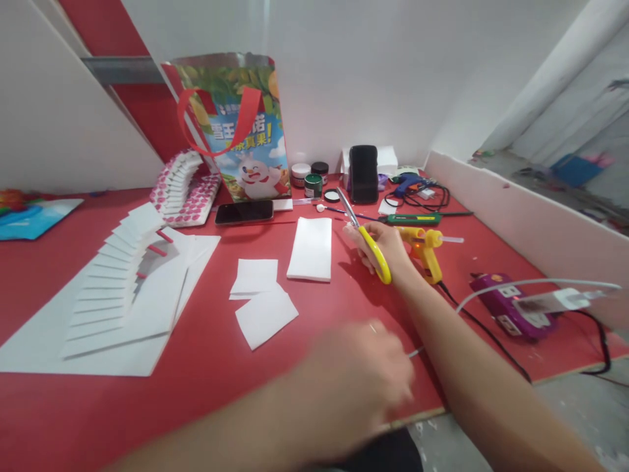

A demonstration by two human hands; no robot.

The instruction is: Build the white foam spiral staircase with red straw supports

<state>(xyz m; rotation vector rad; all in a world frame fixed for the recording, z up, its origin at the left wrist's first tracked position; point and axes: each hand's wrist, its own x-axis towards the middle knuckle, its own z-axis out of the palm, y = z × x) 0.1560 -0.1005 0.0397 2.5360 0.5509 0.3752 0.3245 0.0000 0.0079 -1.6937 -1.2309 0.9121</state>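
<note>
My right hand [384,252] is closed around the yellow handles of a pair of scissors [364,237], blades pointing up and away over the red table [206,367]. My left hand [354,383] is blurred by motion near the table's front edge; its fingers look curled, and a thin white stick [415,353] shows beside it. A white foam block [310,249] lies just left of the scissors. Two white cut pieces [260,298] lie in front of it.
A white foam staircase model [122,275] sits on a white sheet at left. A printed gift bag [240,124], two phones, paint jars and a stack of dotted cards stand at the back. A yellow glue gun [426,252], purple power strip [506,305] and cables lie right.
</note>
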